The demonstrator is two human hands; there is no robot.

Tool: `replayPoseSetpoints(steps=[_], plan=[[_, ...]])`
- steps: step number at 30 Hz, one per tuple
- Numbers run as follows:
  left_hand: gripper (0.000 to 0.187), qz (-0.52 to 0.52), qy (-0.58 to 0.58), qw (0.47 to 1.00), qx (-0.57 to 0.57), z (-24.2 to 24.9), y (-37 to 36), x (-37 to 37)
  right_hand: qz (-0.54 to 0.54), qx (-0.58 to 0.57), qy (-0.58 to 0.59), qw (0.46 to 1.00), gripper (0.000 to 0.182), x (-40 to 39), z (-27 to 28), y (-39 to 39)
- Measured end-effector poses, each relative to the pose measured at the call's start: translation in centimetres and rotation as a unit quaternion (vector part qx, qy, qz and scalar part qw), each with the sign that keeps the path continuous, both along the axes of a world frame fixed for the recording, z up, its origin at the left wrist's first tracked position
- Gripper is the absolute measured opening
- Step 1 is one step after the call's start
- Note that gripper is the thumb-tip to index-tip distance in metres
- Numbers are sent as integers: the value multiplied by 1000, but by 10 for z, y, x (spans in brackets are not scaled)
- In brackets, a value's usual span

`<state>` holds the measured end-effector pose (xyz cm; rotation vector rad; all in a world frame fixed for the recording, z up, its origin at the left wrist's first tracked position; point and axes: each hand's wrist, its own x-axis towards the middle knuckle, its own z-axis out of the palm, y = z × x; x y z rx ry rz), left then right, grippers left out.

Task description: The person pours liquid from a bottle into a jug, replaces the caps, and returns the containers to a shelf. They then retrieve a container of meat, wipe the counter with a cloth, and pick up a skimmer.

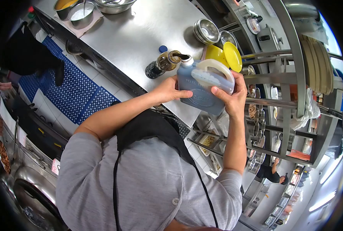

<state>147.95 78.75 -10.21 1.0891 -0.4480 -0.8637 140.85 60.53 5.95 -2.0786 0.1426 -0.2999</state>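
Observation:
A translucent plastic jug (202, 90) with a moulded handle and dark liquid inside is tipped over the steel table (135, 38). My left hand (172, 90) grips its lower side near the neck, thumb across the front. On the other side, my right hand (234, 94) is closed around the jug by its handle. Dark liquid shows between the jug's mouth and the mouth of a clear bottle (160, 65), which holds dark liquid at its bottom. Close behind the bottle lies a blue cap (163, 49).
Stacked steel bowls (207, 31) and yellow containers (216, 54) stand beyond the jug. More metal pots (81, 16) sit at the table's far left. A steel shelving rack (271, 79) rises on the right. Another person (29, 54) in black is at the left; one more person (271, 174) is far right.

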Motion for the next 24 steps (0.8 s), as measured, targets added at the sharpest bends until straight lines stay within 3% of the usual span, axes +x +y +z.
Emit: replayPoseSetpoints(steps=[9, 24], plan=[[82, -18, 6, 1000, 8, 5, -3, 5, 12, -10, 3, 1000, 64, 1, 3, -3], [77, 39, -28, 996, 71, 15, -3, 1, 43, 13, -44, 998, 64, 2, -17, -21]])
